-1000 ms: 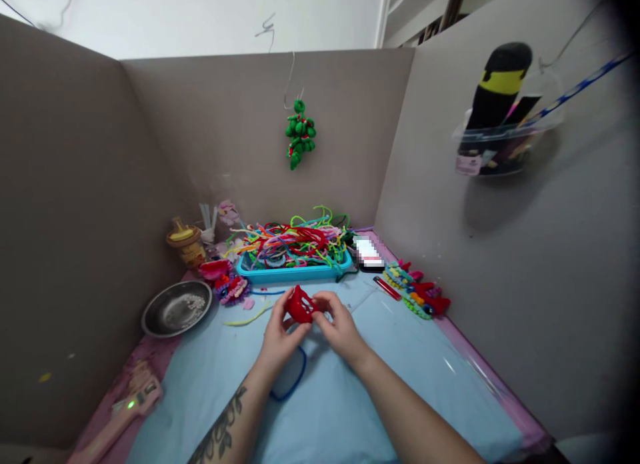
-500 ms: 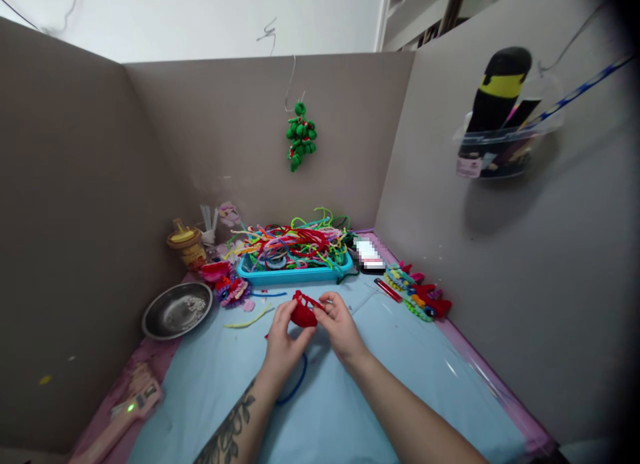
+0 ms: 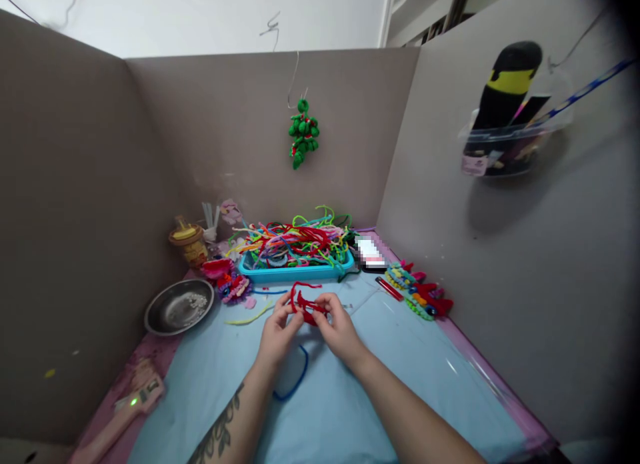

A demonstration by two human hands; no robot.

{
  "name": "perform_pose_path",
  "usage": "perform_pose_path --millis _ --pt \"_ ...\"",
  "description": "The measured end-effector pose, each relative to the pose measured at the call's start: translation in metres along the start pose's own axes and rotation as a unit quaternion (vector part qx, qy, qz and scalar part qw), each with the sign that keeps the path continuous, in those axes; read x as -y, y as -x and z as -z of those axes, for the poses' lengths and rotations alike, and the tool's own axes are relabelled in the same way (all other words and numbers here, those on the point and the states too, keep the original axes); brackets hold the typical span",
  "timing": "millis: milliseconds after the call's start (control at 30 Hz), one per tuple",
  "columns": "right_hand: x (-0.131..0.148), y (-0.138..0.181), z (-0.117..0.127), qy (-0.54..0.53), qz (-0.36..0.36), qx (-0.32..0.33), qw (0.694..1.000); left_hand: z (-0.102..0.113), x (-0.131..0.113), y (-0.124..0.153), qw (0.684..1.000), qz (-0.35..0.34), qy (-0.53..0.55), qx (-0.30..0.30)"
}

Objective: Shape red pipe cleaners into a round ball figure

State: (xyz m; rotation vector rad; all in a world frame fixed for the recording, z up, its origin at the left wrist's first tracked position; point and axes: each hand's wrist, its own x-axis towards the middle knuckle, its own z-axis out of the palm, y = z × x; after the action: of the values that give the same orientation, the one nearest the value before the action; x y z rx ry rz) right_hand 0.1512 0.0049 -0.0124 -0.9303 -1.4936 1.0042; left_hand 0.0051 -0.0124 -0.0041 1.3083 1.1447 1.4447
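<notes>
Between my hands, above the blue-covered table, is a red fuzzy piece of bent pipe cleaners (image 3: 309, 307), with a loose red end curving up over it. My left hand (image 3: 278, 329) pinches its left side between thumb and fingers. On the right side, my right hand (image 3: 335, 321) pinches the same piece. Fingers hide part of its shape. A blue pipe cleaner (image 3: 299, 383) lies curved on the table below my hands. Near my left fingers lies a yellow-green strip (image 3: 249, 319).
Behind my hands stands a blue tray (image 3: 295, 275) heaped with colourful pipe cleaners. A metal bowl (image 3: 167, 321) and a pink glue gun (image 3: 135, 401) sit at left. At right are a phone (image 3: 371, 253), a red tool (image 3: 389, 289) and finished fuzzy pieces (image 3: 423, 297). Panels enclose three sides.
The red piece has turned in my fingers, and a loose red end now rises above it. Both hands keep hold; the left has shifted slightly left. The view has tilted a little.
</notes>
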Motion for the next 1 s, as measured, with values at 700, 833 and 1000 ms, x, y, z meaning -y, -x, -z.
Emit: perform_pose_path --millis 700,833,1000 --pt "0.001 -0.002 0.003 -0.086 -0.013 0.007 0.996 -0.007 -0.002 -0.001 0.997 0.05 0.029 -0.041" --pt "-0.004 -0.004 0.005 -0.075 -0.012 -0.014 0.997 -0.008 -0.008 0.001 0.994 0.1 0.042 -0.022" --pt "-0.002 -0.004 0.007 -0.08 -0.005 -0.002 0.997 -0.009 -0.004 0.002 0.989 0.126 0.08 -0.015"
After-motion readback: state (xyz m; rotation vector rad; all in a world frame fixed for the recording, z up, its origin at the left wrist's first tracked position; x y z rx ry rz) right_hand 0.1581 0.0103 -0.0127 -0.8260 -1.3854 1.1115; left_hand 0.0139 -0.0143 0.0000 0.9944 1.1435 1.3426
